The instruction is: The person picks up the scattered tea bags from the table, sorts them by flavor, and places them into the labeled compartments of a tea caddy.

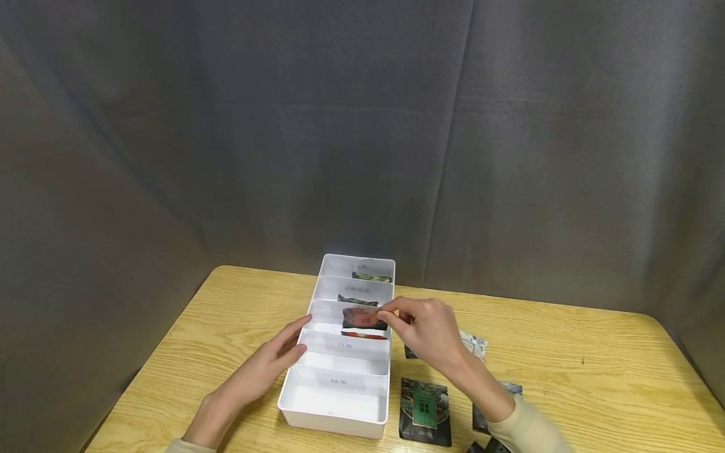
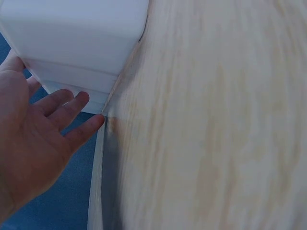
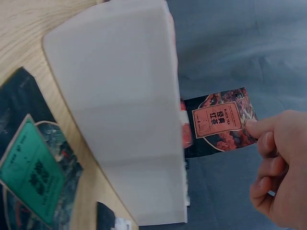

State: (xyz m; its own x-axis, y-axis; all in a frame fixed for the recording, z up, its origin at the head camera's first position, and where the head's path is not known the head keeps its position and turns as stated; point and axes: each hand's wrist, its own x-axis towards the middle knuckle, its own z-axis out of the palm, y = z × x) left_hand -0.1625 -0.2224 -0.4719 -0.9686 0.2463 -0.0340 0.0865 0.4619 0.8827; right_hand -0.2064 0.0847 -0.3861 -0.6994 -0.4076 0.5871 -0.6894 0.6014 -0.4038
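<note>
A white divided box [image 1: 334, 425] stands lengthwise on the table, its compartments marked with printed labels. My right hand [image 1: 427, 330] pinches a black tea packet [image 3: 218, 122] by its edge, between thumb and forefinger. In the head view this black and red packet overlaps the middle compartment, with its lower part inside the box. Just in front of it shows the top of a red packet [image 1: 364, 336]. My left hand [image 1: 263, 368] rests against the box's left side, fingers spread and relaxed; the left wrist view shows the fingertips right at the white wall.
Packets sit in the two far compartments, one greenish [image 1: 372, 277] and one dark [image 1: 358, 301]. Right of the box lies a dark tea packet with a green label [image 1: 425, 412]. Other packets, one pale [image 1: 474, 344], lie partly under the right forearm. A grey curtain [image 1: 362, 138] hangs behind the table.
</note>
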